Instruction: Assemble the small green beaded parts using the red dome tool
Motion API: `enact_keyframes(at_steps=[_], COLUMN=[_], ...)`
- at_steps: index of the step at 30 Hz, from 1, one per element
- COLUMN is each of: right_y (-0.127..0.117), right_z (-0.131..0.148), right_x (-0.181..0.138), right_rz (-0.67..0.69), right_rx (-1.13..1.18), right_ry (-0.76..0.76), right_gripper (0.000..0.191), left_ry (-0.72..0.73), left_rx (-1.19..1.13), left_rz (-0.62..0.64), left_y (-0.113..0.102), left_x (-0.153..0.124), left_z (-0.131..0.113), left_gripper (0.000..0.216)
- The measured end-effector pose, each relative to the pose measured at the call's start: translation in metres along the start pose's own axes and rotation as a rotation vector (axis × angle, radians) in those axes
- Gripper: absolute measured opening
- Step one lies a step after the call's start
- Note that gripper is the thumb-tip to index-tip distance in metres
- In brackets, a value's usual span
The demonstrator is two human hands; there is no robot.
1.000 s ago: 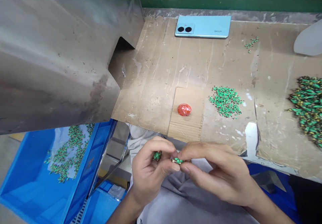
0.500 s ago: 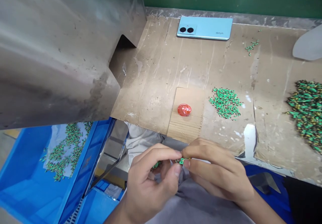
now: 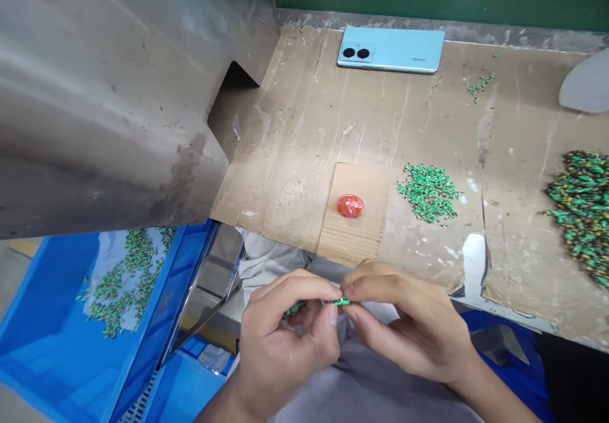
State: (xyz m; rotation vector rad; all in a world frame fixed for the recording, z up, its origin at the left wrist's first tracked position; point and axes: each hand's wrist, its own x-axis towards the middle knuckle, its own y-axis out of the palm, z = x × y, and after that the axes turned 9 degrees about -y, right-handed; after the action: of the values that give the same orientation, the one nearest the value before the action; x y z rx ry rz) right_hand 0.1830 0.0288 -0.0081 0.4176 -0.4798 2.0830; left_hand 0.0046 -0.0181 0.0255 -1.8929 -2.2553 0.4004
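My left hand (image 3: 290,340) is closed, its thumb and forefinger pinching a small green part (image 3: 341,301) with dark, wire-like ends. More green parts (image 3: 295,309) lie cupped under its curled fingers. From the other side my right hand (image 3: 409,321) reaches in, thumb and forefinger at the right end of the same small part. Both hands are over my lap, just off the table's front edge. Ahead of them a round red dish (image 3: 350,206) with a shiny surface sits on a cardboard piece (image 3: 354,239). Right of it lies a small pile of green parts (image 3: 429,193).
A large metal chute (image 3: 118,93) stands at the left. Below it is a blue bin (image 3: 57,321) with green parts on a white sheet. A light-blue phone (image 3: 391,50) lies at the table's back. A larger pile (image 3: 583,214) of green-and-yellow parts is far right.
My right thumb has dropped away from the forefinger a little, and more of the green part shows between the fingertips. The left hand keeps its pinch. The view has shifted slightly.
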Motion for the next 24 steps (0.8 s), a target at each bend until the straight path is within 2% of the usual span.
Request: enact_keyframes(at_steps=[7, 12, 20, 24], right_y=[-0.001, -0.001, 0.000, 0.000], right_z=[0.001, 0.000, -0.002, -0.002], right_x=[0.003, -0.001, -0.003, -0.004], right_rz=[-0.016, -0.051, -0.073, -0.076], right_rx=[0.050, 0.118, 0.175, 0.189], right_ry=[0.058, 0.124, 0.113, 0.104], right_gripper=[0.018, 0.017, 0.020, 0.021], left_ry=[-0.086, -0.168, -0.099, -0.083], left_rx=[0.013, -0.059, 0.050, 0.078], left_rz=[-0.045, 0.022, -0.020, 0.002], left_y=[0.004, 0.000, 0.001, 0.001], left_x=[0.007, 0.003, -0.003, -0.004], left_z=[-0.002, -0.002, -0.005, -0.005], left_gripper=[0.017, 0.013, 0.014, 0.014])
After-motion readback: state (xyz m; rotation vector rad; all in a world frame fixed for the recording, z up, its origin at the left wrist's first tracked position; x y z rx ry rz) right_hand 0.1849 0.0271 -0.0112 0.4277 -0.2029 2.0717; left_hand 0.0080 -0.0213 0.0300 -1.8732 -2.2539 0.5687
